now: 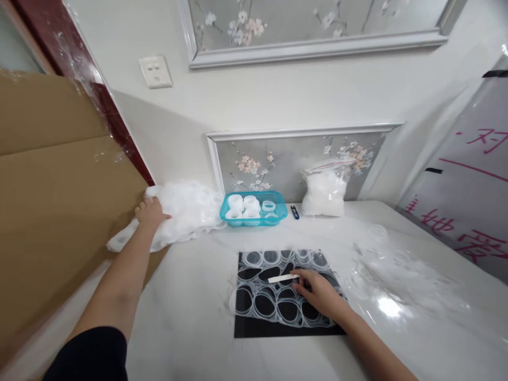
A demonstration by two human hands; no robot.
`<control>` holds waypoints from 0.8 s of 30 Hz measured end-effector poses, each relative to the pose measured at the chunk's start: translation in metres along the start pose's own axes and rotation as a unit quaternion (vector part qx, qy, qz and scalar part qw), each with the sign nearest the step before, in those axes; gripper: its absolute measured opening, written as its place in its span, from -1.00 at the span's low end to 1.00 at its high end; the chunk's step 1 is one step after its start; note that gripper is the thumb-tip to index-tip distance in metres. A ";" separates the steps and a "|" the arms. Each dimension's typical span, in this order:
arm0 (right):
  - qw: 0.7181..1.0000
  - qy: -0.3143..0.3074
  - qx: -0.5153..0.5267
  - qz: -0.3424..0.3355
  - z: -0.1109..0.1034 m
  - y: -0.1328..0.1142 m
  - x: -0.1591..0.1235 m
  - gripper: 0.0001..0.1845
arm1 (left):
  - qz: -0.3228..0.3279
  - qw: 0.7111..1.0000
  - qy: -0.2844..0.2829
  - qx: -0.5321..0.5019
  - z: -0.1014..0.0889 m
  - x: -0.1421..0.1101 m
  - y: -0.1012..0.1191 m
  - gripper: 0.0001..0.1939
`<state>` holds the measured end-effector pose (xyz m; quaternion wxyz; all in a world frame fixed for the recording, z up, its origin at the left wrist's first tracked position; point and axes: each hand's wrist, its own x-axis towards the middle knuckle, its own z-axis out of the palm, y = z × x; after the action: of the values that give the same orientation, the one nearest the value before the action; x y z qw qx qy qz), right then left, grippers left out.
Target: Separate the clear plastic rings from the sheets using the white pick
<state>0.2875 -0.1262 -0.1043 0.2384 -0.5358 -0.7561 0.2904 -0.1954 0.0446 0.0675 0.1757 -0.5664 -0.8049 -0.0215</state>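
Note:
At the table's left edge, my left hand (151, 212) rests on a pile of white translucent plastic sheets (186, 209); its thumb is spread from the fingers, and whether it grips any of the pile cannot be made out. My right hand (315, 288) pinches a short flat white stick (282, 278) between thumb and fingers. The stick is over a translucent plastic sheet with round ring shapes (265, 305). That sheet lies on a black mat (286, 329), its left edge reaching slightly past the mat.
Behind the mat stands a turquoise basket (254, 221) holding white rings. Beside it lie blue thread snips (294, 212) and a zip bag of white material (325, 193). Loose clear plastic scraps (408, 280) spread to the right. A cardboard sheet (59, 211) stands at left.

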 end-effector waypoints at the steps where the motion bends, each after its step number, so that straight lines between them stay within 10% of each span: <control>1: 1.000 0.000 0.000 -0.002 0.000 -0.001 0.000 -0.61 | 0.002 1.000 0.019 -0.004 0.000 -0.003 0.003 -0.10; 7: 0.996 0.066 -0.008 0.052 -0.032 -0.005 -0.010 -0.49 | 0.167 0.978 0.121 -0.026 -0.014 -0.070 0.036 -0.38; 14: 0.900 0.119 -0.252 0.335 -0.130 0.074 -0.061 -0.12 | 0.306 0.948 -0.038 -0.076 0.045 -0.185 0.032 -0.46; 17: 0.867 0.085 -0.291 0.396 -0.147 0.103 -0.081 0.02 | 0.311 0.941 -0.083 -0.108 0.070 -0.192 0.014 -0.49; 24: 0.893 0.054 -0.262 0.361 -0.149 0.119 -0.086 -0.19 | 0.297 0.951 0.090 -0.013 0.064 -0.179 0.016 -0.48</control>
<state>0.4937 -0.1497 -0.0844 0.0086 -0.8297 -0.5454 0.1186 -0.1446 -0.0965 -0.0497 0.2388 -0.7778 -0.5807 -0.0298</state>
